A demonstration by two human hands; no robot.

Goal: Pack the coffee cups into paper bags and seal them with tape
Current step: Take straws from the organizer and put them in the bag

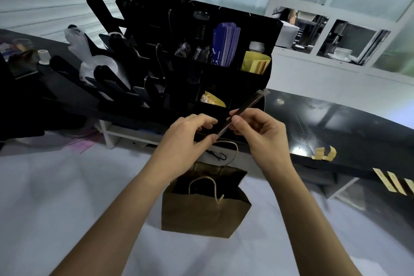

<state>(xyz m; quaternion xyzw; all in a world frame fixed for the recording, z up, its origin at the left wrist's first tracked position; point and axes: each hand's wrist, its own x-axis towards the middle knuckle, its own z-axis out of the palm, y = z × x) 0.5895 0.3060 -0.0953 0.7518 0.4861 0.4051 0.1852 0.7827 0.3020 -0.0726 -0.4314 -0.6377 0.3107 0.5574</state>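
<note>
A brown paper bag with twine handles stands open on the white counter, right below my hands. Its inside is dark, so I cannot tell what it holds. Above its mouth both hands hold a long dark wrapped straw that slants up to the right. My right hand pinches the straw near its middle. My left hand has its fingers curled round the straw's lower end.
A black organiser behind the bag holds purple cards, yellow packets and wrapped straws; black cup and lid racks stand to its left. Strips of tan tape stick to the black ledge at right, with more tape strips further right.
</note>
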